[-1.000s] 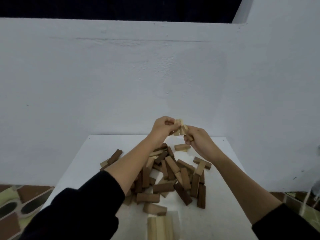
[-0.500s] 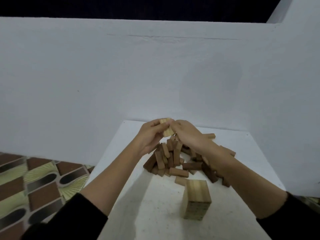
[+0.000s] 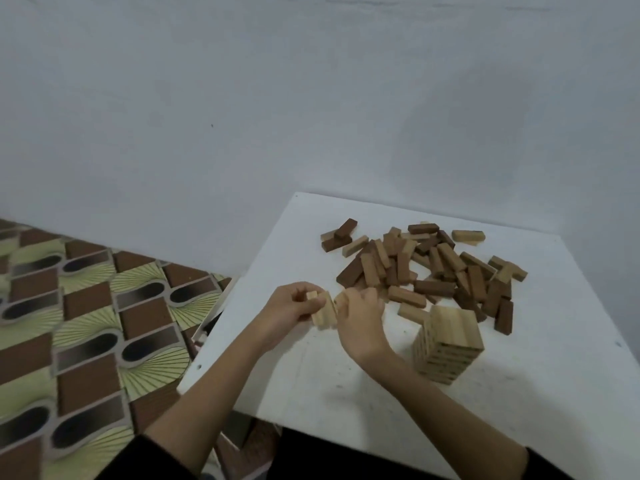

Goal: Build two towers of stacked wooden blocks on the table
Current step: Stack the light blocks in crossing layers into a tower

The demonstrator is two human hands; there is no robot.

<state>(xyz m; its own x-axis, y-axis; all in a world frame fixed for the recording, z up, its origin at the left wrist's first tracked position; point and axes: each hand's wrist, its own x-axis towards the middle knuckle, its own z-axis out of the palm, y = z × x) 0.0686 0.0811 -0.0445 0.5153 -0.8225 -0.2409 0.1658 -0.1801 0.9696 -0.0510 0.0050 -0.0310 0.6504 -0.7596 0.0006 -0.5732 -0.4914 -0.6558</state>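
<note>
Pale blocks [image 3: 323,311] (light, bundled side by side) gripped between left hand [image 3: 289,306] and right hand [image 3: 360,315].

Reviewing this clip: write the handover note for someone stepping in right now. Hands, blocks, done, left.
Left hand and right hand together grip a few light blocks, low over the white table near its left edge.
Done: one light tower stands at the table's middle.
Loose pile of mostly darker blocks lies behind it.
Left: the second tower; no layer of it visible yet.
</note>
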